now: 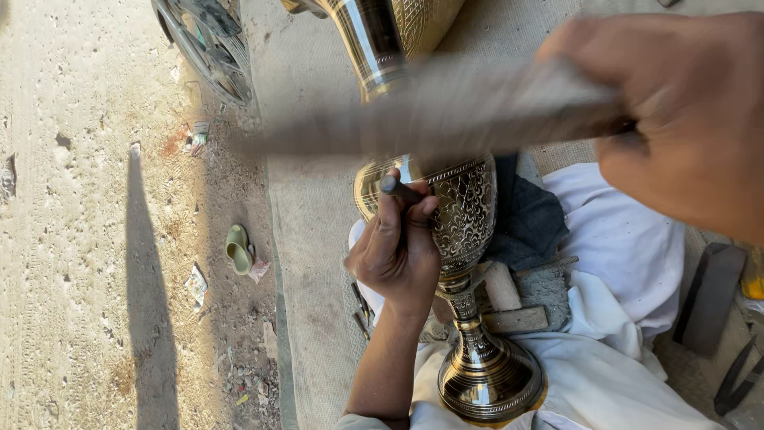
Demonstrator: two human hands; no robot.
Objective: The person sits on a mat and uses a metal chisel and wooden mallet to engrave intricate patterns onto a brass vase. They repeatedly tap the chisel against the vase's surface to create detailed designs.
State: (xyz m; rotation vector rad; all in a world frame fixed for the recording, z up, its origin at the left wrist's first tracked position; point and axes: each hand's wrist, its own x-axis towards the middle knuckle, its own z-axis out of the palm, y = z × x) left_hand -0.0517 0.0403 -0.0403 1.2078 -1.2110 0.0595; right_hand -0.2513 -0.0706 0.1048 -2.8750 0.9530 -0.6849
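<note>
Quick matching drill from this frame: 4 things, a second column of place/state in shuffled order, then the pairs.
1 left hand
2 right hand
3 brass vase
4 green sandal

A lies on the dirt ground
B grips a blurred wooden striker
C rests in the lap on white cloth
D holds a punch against the engraved bowl

Pairs: 1-D, 2-B, 3-C, 4-A

A woven mat covers the sandy ground, with a green sandal and scattered litter beside it
</note>
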